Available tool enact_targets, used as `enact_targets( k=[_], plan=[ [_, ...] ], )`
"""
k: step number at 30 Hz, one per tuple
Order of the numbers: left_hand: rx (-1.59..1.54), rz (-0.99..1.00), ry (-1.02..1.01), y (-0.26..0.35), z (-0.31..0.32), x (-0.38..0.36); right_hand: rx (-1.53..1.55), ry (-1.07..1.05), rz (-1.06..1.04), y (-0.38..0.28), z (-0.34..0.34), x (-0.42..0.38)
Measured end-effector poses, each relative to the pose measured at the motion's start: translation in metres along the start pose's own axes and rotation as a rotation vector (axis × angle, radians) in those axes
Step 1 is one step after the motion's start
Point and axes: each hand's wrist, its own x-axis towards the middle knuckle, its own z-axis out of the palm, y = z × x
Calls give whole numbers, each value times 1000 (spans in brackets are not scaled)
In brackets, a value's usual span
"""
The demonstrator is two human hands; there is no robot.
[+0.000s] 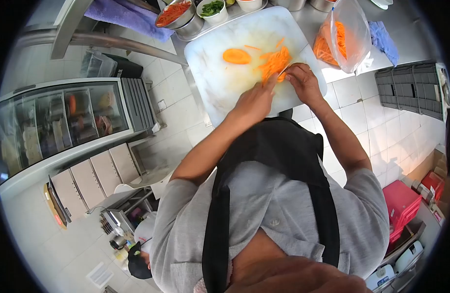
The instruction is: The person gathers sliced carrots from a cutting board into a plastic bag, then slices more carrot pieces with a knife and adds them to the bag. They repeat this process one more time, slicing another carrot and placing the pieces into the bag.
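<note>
Sliced and shredded carrot (276, 61) lies in a pile on the white cutting board (210, 93), with an orange carrot slice (236, 56) to its left. My left hand (255, 101) is closed at the near edge of the pile, its forefinger stretched toward the shreds. Beside it, my right hand (304, 80) is closed, fingertips at the pile's right edge. A thin, blade-like edge (283, 71) shows between the hands; which hand holds it is unclear, and what lies within each grip is hidden.
Bowls of shredded carrot (175, 13) and chopped greens (212, 10) stand behind the board. At right are a plastic bag of carrot shreds (331, 45) and a blue cloth (383, 43). A purple towel (125, 18) hangs at left. Another person in a black cap (137, 261) is lower left.
</note>
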Motion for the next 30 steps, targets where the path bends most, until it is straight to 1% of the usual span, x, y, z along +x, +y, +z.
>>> enact_targets(
  k=[2,3,5,9,11,12,14,15,17,18,20,21,22,24,25,27,28,30],
  plan=[
    [-67,189,189,-26,28,38,-12,7,7,0,-1,4],
    [-68,200,193,-14,14,29,-12,21,-20,4,0,4],
    [4,16,-19,16,-24,-10,0,27,-40,6,1,3],
    [-43,-8,28,6,8,2,23,4,-30,3,0,-1],
    [-56,136,148,-8,20,28,27,14,-27,5,-2,6],
    [-60,139,151,2,8,18,20,17,-34,7,-1,4],
    [20,-35,-48,26,-27,-17,28,20,-36,8,2,4],
    [24,-40,-56,22,-18,-13,23,15,-54,7,0,4],
    [-31,7,72,7,18,4,17,-1,-69,6,0,0],
    [-35,5,77,-2,29,15,15,1,-78,6,-1,1],
    [-81,162,249,-14,38,41,5,4,-93,7,-4,3],
    [-117,143,195,-12,30,41,-2,-13,-99,8,-5,1],
    [-116,140,208,-8,19,35,-9,-18,-114,9,-5,6],
    [-36,61,93,5,4,11,-5,-17,-134,9,-5,10],
    [-37,60,83,16,-6,-4,-5,-21,-142,10,-6,7],
    [-17,-85,-48,33,-24,-25,-2,-33,-128,12,-7,6],
    [-18,-89,-50,27,-12,-17,0,-44,-127,13,-7,7],
    [-71,32,126,8,22,8,21,-47,-106,10,-6,7]
  ],
)
